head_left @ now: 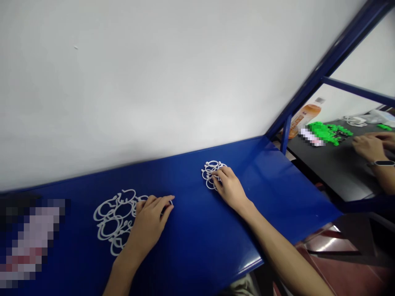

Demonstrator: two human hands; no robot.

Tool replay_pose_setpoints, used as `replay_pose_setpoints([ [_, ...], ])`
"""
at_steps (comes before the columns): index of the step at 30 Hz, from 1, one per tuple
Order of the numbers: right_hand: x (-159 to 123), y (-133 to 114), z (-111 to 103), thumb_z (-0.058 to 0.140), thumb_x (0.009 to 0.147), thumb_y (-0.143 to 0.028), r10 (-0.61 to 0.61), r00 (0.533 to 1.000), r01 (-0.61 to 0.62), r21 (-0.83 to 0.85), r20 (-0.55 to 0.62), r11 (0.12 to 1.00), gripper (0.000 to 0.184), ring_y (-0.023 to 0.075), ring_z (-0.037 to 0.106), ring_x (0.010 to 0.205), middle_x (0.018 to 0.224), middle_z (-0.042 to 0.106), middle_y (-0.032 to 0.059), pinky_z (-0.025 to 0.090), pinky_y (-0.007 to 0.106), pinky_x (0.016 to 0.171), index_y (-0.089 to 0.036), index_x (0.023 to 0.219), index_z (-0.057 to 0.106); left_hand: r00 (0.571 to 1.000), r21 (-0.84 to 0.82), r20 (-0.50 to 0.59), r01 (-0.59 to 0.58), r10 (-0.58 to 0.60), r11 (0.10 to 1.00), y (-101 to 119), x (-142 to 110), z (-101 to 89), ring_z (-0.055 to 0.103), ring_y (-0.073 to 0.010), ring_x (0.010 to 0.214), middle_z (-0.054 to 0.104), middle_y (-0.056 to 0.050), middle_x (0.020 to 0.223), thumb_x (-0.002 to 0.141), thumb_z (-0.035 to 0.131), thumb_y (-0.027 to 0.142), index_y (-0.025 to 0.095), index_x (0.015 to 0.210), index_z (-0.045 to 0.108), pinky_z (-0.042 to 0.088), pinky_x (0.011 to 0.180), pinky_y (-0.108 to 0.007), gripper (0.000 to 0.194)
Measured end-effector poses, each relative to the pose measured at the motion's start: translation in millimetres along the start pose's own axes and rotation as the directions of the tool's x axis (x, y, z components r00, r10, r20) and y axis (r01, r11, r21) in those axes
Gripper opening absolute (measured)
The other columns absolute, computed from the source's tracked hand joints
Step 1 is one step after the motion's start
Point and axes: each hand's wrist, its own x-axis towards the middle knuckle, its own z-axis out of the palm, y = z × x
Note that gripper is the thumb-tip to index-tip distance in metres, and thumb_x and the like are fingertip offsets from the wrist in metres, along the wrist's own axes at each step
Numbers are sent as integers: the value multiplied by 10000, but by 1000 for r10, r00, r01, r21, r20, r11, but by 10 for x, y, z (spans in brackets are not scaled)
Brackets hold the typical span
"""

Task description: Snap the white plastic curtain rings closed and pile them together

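Observation:
Several white plastic rings with small knobbed ends, like shower curtain rings, lie in a loose heap [111,227] on the left of the blue table [191,242]. My left hand [149,218] is over the right edge of this heap, its thumb and forefinger closed around a white ring [172,202] that shows only in part. Farther right is a smaller, tighter cluster of white rings [210,174]. Bent over its right side, my right hand [228,187] pinches a ring there; the fingers cover part of the cluster.
A white wall [154,82] rises behind the table. At the right stands a blue metal frame [286,133]. Beyond it, a black table [333,164] bears green pieces [328,132], a bottle [305,117] and another person's hands [372,147]. A blurred-out item [37,238] lies at far left.

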Motion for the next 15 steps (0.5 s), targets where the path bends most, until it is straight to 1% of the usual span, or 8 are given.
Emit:
replay_pose_setpoints([
  [3,-15,-64,-9,510,994,-195,-32,998,34,42,-49,999,147,231,606,924,983,638,103,550,391,834,-172,1043,647,997,-4,-82,-4,4,1000,-8,7,-61,613,-231,982,742,-13,1066,985,431,296,292,1164,661,357,910,-416,291],
  [6,-52,-150,25,498,1002,-197,-88,995,93,98,-46,991,162,222,606,924,987,641,102,550,376,826,-173,1072,641,991,83,-133,40,-28,996,-42,6,-107,589,-255,1042,714,-37,1108,949,439,253,266,1190,648,364,911,-424,320],
  [9,-98,-248,84,497,1006,-205,-154,988,152,152,0,977,170,215,611,910,979,647,103,552,369,818,-161,1076,645,993,185,-102,73,-55,980,-76,-4,-99,565,-292,1064,698,-59,1124,915,493,284,249,1207,649,362,907,-455,333],
  [11,-126,-311,121,497,1010,-220,-197,980,188,177,32,966,178,211,612,899,975,653,102,554,367,813,-158,1075,651,996,219,-72,67,-52,973,-79,-8,-72,564,-296,1053,703,-64,1100,915,504,294,246,1164,674,356,912,-470,306],
  [15,-169,-429,162,480,1024,-246,-259,959,227,238,112,944,214,199,620,898,1005,662,103,563,350,816,-150,1114,649,997,170,-76,8,5,985,-12,8,-15,586,-251,997,726,-43,1039,959,469,257,262,1050,712,336,926,-453,260],
])
